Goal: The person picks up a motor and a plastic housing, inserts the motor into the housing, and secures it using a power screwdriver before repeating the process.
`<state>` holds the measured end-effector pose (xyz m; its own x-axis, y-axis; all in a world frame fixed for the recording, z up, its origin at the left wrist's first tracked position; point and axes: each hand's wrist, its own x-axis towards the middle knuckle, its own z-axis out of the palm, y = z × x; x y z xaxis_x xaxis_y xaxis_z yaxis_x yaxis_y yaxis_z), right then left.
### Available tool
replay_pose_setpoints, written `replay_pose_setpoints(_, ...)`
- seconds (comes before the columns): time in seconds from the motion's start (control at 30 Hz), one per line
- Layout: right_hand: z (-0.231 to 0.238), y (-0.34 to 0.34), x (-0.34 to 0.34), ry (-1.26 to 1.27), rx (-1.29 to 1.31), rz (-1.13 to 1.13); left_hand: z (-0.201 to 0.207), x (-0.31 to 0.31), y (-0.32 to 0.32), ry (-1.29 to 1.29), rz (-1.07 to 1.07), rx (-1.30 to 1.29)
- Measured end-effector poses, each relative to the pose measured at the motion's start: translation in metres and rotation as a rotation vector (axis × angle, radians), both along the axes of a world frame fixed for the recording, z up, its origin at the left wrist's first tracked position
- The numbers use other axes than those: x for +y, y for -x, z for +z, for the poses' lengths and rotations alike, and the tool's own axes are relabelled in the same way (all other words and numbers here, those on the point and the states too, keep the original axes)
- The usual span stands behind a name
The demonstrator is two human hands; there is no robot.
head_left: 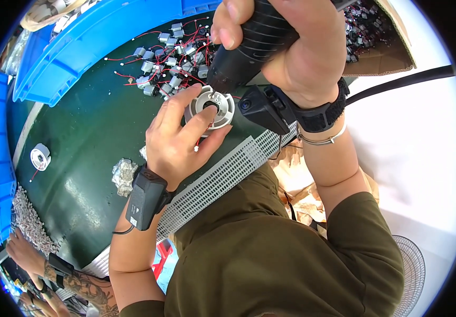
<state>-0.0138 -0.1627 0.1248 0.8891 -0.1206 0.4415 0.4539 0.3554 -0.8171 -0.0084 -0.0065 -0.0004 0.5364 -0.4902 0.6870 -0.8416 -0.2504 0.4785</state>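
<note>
My left hand (pixel 171 140) steadies a round white plastic housing (pixel 229 112) on the green table, its fingers bent around and over it. The index fingertip reaches into the middle, over a dark part there. My right hand (pixel 315 55) is wrapped around a black power screwdriver (pixel 233 66), held tilted. Its tip points down at the inner face of the housing, near a small post; whether it touches a screw I cannot tell. Just beyond the housing lies a heap of small grey motors (pixel 172 61) with red wires.
Blue bins (pixel 93 39) line the far and left edges. A cardboard box (pixel 378 63) of small parts stands at right. Another white housing (pixel 40 157), a crumpled foil lump (pixel 124 177) and a pile of small pieces (pixel 30 222) lie left. A co-worker's hand (pixel 24 254) shows lower left.
</note>
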Motion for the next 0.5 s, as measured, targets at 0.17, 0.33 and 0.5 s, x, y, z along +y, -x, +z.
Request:
replay_pose_setpoints(0.17, 0.003, 0.0, -0.004, 0.275, -0.146, -0.028, 0.0, -0.001, -0.001, 0.008, -0.004, -0.004)
replay_pose_setpoints(0.33, 0.001, -0.001, 0.0, 0.134, 0.084, 0.02, -0.004, -0.001, -0.002, 0.009, -0.011, 0.015)
replay_pose_setpoints(0.5, -0.008, -0.028, -0.014, 0.615, -0.544, -0.072, -0.001, -0.002, -0.001, 0.009, -0.019, 0.015)
